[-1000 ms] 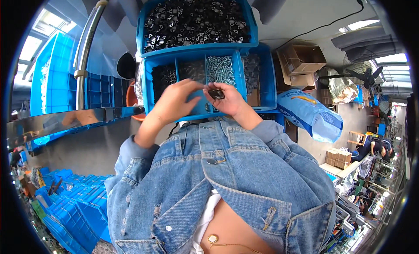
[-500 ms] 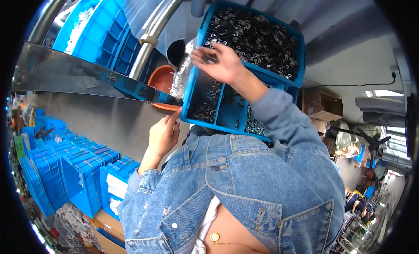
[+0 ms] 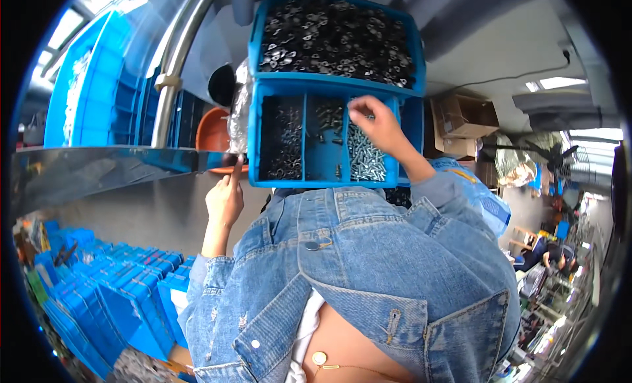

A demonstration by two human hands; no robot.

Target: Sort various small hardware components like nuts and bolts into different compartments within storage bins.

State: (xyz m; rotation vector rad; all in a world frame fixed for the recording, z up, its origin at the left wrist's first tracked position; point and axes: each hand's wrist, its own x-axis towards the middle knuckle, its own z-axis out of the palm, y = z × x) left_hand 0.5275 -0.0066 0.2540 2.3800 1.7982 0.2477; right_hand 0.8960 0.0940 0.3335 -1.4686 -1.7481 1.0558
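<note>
My left hand (image 3: 225, 199) is left of the blue divided bin (image 3: 283, 183), index finger stretched toward the end of a shiny metal ledge (image 3: 118, 166). Its other fingers are curled, and I cannot make out what small thing, if any, they hold. Over the bin's right side hangs my right hand (image 3: 382, 127), fingers bent together; anything between them is too small to name. Below it lie silver screws (image 3: 366, 160). The middle compartment holds a few dark metal fittings (image 3: 329, 116), the left one small dark rings (image 3: 284, 162).
Behind stands a blue bin of black metal clips (image 3: 336, 41). An orange bowl (image 3: 209, 129) and a clear plastic bag (image 3: 238, 113) sit to the left, near a metal post (image 3: 172, 97). Stacked blue crates (image 3: 125, 291) fill the lower left; a cardboard box (image 3: 464, 114) is at right.
My right hand has moved from above the bins' left side to the screw compartment; the dark piece seen in it is no longer visible. My left index finger has straightened. The view has shifted.
</note>
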